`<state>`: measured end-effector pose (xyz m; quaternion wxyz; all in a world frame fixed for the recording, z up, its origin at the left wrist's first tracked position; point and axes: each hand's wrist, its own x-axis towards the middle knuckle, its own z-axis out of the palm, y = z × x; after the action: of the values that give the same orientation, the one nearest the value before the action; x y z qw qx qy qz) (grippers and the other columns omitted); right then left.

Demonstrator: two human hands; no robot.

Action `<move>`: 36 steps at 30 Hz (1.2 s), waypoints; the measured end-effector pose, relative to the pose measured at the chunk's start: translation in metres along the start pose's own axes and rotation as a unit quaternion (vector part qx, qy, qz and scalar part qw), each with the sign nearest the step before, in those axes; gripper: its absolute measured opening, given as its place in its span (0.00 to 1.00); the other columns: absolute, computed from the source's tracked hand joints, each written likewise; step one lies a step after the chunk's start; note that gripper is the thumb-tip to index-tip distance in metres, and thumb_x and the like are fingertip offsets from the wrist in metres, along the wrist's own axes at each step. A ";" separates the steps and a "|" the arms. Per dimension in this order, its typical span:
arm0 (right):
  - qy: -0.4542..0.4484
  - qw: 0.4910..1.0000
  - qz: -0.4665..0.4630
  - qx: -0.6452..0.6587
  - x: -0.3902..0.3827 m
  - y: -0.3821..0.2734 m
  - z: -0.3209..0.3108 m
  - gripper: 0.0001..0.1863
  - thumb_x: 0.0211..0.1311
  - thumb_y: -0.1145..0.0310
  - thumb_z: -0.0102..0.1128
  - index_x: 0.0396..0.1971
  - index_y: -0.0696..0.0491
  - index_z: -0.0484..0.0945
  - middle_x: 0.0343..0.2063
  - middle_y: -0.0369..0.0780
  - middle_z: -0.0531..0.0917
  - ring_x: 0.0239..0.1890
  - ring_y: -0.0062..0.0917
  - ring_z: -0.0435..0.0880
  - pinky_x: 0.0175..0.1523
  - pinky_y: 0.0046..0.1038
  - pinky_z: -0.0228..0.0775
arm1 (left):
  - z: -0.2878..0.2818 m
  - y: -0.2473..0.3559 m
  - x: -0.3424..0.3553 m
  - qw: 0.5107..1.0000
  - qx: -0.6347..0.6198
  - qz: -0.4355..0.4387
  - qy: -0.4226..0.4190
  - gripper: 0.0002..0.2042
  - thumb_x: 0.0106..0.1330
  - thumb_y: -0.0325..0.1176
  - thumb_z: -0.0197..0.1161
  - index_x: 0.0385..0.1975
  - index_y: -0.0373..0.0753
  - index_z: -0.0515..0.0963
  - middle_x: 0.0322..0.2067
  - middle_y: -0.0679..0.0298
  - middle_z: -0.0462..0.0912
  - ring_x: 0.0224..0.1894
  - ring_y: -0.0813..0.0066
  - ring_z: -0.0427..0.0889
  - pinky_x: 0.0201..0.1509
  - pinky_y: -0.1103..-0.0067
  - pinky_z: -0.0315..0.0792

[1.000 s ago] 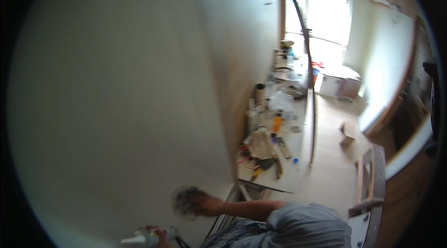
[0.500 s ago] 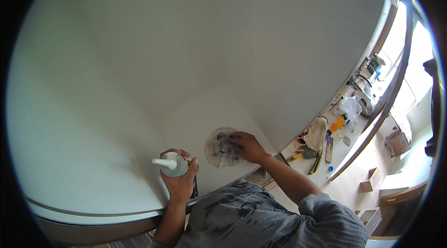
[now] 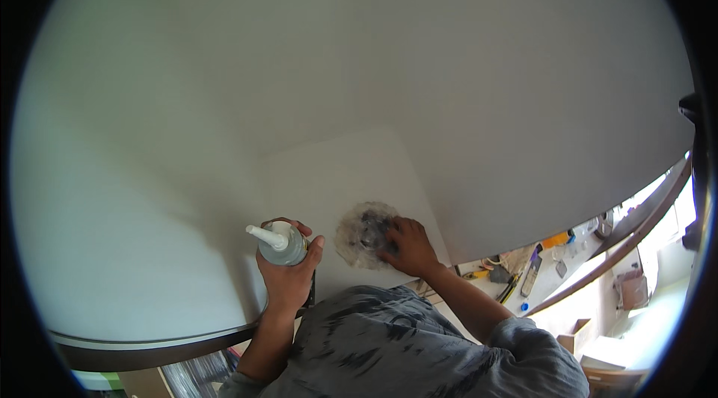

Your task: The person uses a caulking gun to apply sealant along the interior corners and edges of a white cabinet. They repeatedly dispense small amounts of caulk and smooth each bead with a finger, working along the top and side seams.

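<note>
My left hand (image 3: 288,278) is closed around a clear squeeze bottle (image 3: 284,248) with a long white nozzle pointing up and to the left. Lying on the white bottom panel (image 3: 329,162) is a round, fluffy off-white pad (image 3: 363,237) with a dark grey middle. My right hand (image 3: 413,247) grips its right side with bent fingers; the fingertips partly disappear into the dark part. The pad's underside is hidden, and so is the bottle's lower part behind my palm.
Tall white panels (image 3: 523,99) rise around both hands. Beyond the right panel's edge stands a bench with yellow-handled tools, an orange object (image 3: 556,239) and a blue cap (image 3: 524,307). Wooden boxes (image 3: 576,334) sit lower right.
The view has turned, so the right panel now covers more of the bench. My right hand has shifted slightly right and down at the pad. The left hand still holds the bottle.
</note>
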<state>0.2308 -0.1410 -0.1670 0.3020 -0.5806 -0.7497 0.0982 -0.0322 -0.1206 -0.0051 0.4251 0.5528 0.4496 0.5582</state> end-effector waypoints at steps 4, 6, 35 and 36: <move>-0.045 0.998 -0.041 -0.003 -0.004 0.000 0.004 0.09 0.65 0.64 0.67 0.40 0.50 0.80 0.49 0.43 0.79 0.54 0.45 0.78 0.63 0.48 0.65 | 0.003 0.006 0.001 0.999 -0.043 0.001 0.000 0.20 0.57 0.17 0.74 0.46 0.38 0.73 0.38 0.64 0.81 0.40 0.79 0.81 0.42 0.79 0.78; -0.078 0.996 -0.050 0.019 -0.004 -0.001 0.007 0.11 0.66 0.65 0.66 0.46 0.48 0.81 0.48 0.43 0.79 0.53 0.44 0.78 0.62 0.46 0.66 | 0.001 0.008 0.003 0.998 -0.054 -0.015 -0.028 0.21 0.57 0.16 0.74 0.46 0.39 0.73 0.38 0.64 0.81 0.40 0.78 0.82 0.44 0.78 0.78; -0.272 0.464 -0.053 0.841 0.061 -0.084 -0.009 0.31 0.69 0.61 0.69 0.67 0.58 0.71 0.64 0.47 0.78 0.71 0.48 0.72 0.77 0.52 0.55 | 0.058 0.112 0.079 0.950 -0.292 0.045 -0.096 0.20 0.60 0.18 0.70 0.49 0.41 0.73 0.36 0.61 0.82 0.43 0.66 0.84 0.49 0.67 0.77; -0.263 0.419 -0.106 0.862 0.060 -0.090 -0.010 0.30 0.69 0.61 0.69 0.66 0.57 0.72 0.64 0.47 0.78 0.71 0.50 0.72 0.77 0.54 0.55 | 0.057 0.113 0.077 0.947 -0.306 0.044 -0.087 0.20 0.61 0.19 0.70 0.49 0.41 0.73 0.36 0.61 0.82 0.43 0.66 0.83 0.48 0.67 0.77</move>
<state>0.1543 -0.1150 -0.0941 0.4405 0.1227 -0.3710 0.8083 0.0255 -0.0706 0.1221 0.5859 0.4619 0.1942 0.6369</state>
